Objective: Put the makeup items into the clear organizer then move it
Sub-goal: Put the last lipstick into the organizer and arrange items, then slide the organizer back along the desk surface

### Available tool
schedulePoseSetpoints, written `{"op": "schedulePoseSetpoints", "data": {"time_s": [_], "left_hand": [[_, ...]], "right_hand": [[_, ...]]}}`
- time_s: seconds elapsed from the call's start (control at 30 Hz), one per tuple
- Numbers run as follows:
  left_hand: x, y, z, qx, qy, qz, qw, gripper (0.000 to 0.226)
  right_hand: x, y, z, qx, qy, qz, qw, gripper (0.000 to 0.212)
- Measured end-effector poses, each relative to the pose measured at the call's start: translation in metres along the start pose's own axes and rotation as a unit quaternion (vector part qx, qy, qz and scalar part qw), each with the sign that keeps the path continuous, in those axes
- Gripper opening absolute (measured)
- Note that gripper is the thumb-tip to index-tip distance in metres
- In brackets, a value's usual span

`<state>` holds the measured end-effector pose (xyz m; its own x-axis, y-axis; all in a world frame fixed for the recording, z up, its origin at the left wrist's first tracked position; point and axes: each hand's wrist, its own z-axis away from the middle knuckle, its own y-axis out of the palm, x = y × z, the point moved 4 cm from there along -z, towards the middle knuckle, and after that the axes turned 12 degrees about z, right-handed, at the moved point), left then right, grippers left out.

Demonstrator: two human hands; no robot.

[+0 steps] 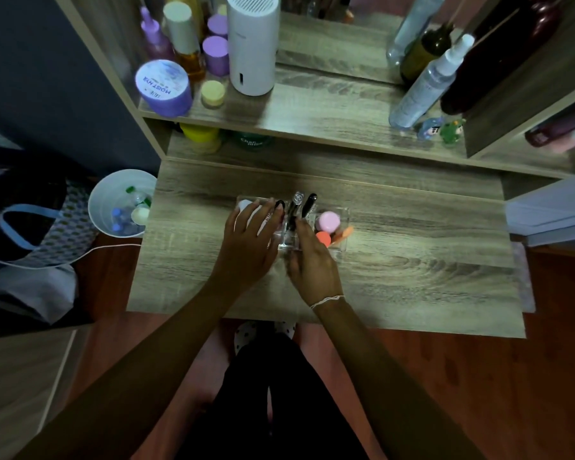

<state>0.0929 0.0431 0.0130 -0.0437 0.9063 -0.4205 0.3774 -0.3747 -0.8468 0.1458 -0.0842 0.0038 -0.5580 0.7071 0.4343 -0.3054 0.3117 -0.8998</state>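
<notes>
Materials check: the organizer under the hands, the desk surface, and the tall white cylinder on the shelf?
Organizer: looks like clear hard plastic, probably acrylic; the desk grain shows through its walls and its edges catch light.
Desk: wood-grain finish, matte grey-brown; likely laminate over board, but solid wood cannot be ruled out.
White cylinder: smooth matte white shell with fine slots on top, probably moulded plastic.

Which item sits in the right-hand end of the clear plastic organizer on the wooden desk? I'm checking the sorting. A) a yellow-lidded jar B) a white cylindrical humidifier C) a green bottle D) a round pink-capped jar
D: the round pink-capped jar stands inside the clear plastic organizer at its right end, just above an orange item.
</notes>
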Motion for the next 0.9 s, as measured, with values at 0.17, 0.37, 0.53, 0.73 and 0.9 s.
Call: {"op": "schedulePoseSetpoints", "data": {"time_s": [0.17,0.37,0.53,0.73,0.9], "left_hand": [[-0.001,-0.001,0.000,0.012,-0.010,0.009,1.000,0.049],[0.000,0.000,0.001,0.037,-0.029,0.028,0.999,0.050],[0.003,-0.001,0.004,0.022,-0.040,0.048,0.998,0.054],[0.032,-0.008,0.029,-0.026,-0.184,0.145,0.972,0.071],[0.055,0.003,0.046,0.039,-0.262,0.131,0.955,0.097]], "right_hand": [[-0.002,0.001,0.000,0.000,-0.001,-0.001,1.000,0.064],[0.000,-0.002,0.001,-0.014,-0.002,-0.004,1.000,0.062],[0.001,-0.020,0.015,-0.108,0.016,-0.034,0.993,0.043],[-0.041,-0.029,0.058,-0.263,0.163,-0.106,0.945,0.026],[-0.083,-0.008,0.054,-0.120,0.262,-0.140,0.947,0.076]]}}
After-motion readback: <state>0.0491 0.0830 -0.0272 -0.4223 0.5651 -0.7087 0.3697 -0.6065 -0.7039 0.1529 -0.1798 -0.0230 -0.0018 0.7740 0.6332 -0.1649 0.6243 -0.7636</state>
